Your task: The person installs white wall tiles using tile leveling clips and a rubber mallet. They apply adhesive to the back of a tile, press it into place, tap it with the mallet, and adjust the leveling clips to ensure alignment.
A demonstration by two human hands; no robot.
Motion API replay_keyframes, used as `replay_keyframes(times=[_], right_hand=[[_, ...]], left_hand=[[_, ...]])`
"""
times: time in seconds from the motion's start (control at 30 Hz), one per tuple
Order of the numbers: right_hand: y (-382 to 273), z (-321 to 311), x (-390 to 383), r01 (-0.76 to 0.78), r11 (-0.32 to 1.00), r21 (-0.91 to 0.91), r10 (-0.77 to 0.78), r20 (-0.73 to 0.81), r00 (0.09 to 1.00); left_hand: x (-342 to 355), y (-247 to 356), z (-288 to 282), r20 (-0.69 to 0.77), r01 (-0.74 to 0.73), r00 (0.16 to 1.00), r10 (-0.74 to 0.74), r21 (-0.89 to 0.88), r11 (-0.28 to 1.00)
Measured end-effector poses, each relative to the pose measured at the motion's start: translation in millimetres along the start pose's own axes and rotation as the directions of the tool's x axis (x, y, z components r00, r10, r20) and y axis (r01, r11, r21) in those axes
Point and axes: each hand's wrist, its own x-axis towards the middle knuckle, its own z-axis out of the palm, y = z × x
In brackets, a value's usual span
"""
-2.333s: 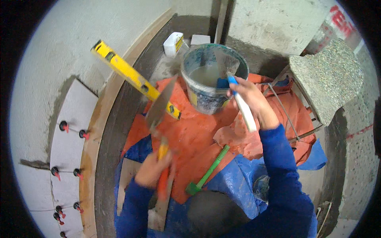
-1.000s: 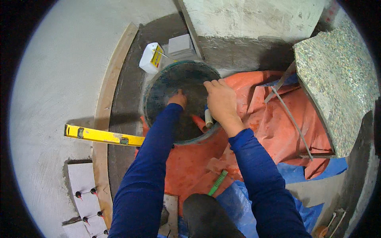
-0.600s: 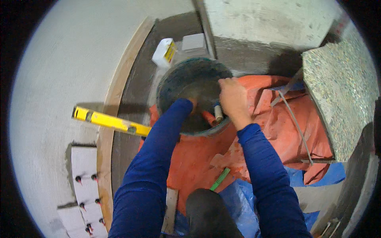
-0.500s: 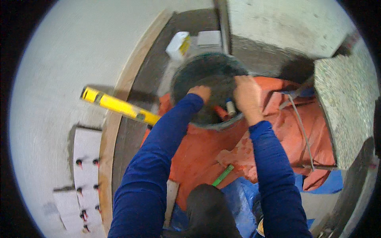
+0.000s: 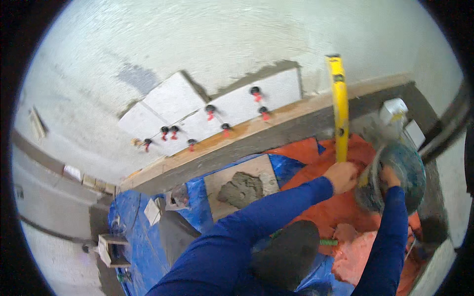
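Note:
My right hand (image 5: 390,176) reaches into a dark round bucket (image 5: 417,172) at the right. Its fingers look curled, but the bucket's inside is blurred and what they hold is hidden. To the left of the bucket, my left hand (image 5: 341,177) has its fingers bent in, and I cannot make out anything in them. Just behind that hand is the lower end of a yellow spirit level (image 5: 340,103), which stands upright against the wall. An orange sheet (image 5: 316,207) lies beneath the bucket and both forearms.
White tiles (image 5: 276,93) with several black-and-red levelling clips sit on the wall above a wooden strip (image 5: 370,89). Grey mortar (image 5: 242,190) lies on a board (image 5: 271,177). A blue tarp (image 5: 138,237) covers the floor at left; a white container (image 5: 393,111) stands behind the bucket.
My view has swung left, so the bucket now sits at the right and the tiled wall ahead. My left hand has come out of the bucket; my right hand has moved into it.

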Motion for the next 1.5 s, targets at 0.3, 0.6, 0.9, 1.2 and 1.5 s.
replay_keyframes(times=[0.3, 0.6, 0.9, 1.2, 1.5], right_hand=[[107.9, 77.3, 77.2, -0.027, 0.949, -0.313, -0.028, -0.171, 0.985], [133.6, 20.8, 56.3, 0.000, 0.978, 0.210, 0.125, -0.583, 0.803], [-153.6, -66.6, -140.3, 0.453, 0.865, 0.214, -0.194, -0.691, 0.697], [-468.4, 23.3, -273.8, 0.703, 0.174, 0.689, -0.984, 0.097, 0.149], [-412.3, 197.3, -169.3, 0.619, 0.782, -0.071, -0.617, 0.058, 0.785]], left_hand=[[-277.2, -104.0, -132.8, 0.038, 0.628, 0.760, -0.648, 0.212, 0.749], [-427.9, -123.1, -98.8, 0.299, 0.755, 0.521, -0.800, 0.275, 0.595], [-310.6, -95.2, -254.3, 0.065, 0.675, 0.730, -0.680, 0.087, 0.733], [-299.0, -89.0, -310.0, 0.319, 0.217, 0.945, 0.070, -0.774, 0.595], [-428.3, -255.7, -205.9, 0.316, 0.705, 0.678, -0.664, -0.024, 0.709]])
